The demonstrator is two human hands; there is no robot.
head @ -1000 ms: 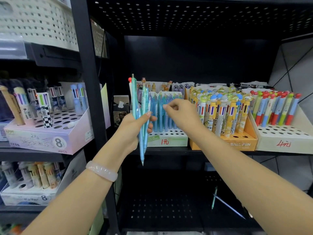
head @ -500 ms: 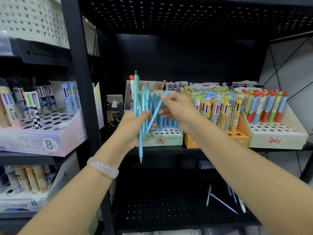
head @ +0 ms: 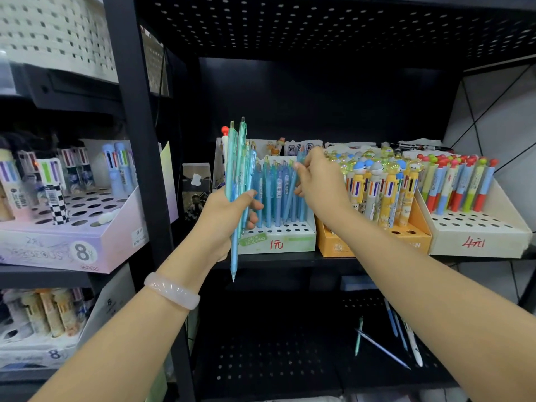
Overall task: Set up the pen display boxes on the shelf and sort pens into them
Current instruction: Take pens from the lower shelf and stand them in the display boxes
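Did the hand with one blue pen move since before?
Yes. The right hand carried its pen rightward from the left hand's bundle to above the 1元 box.

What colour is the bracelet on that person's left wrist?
Pale, milky pink bracelet, seen best in the head view.

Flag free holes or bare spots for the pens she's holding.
Free: the front hole rows of the 1元 box, the 4元 box front rows, and the lilac box. The bottom shelf is bare left of the loose pens. Crowded: the orange box and back rows. The left hand grips the bundle; the right hand pinches one pen.
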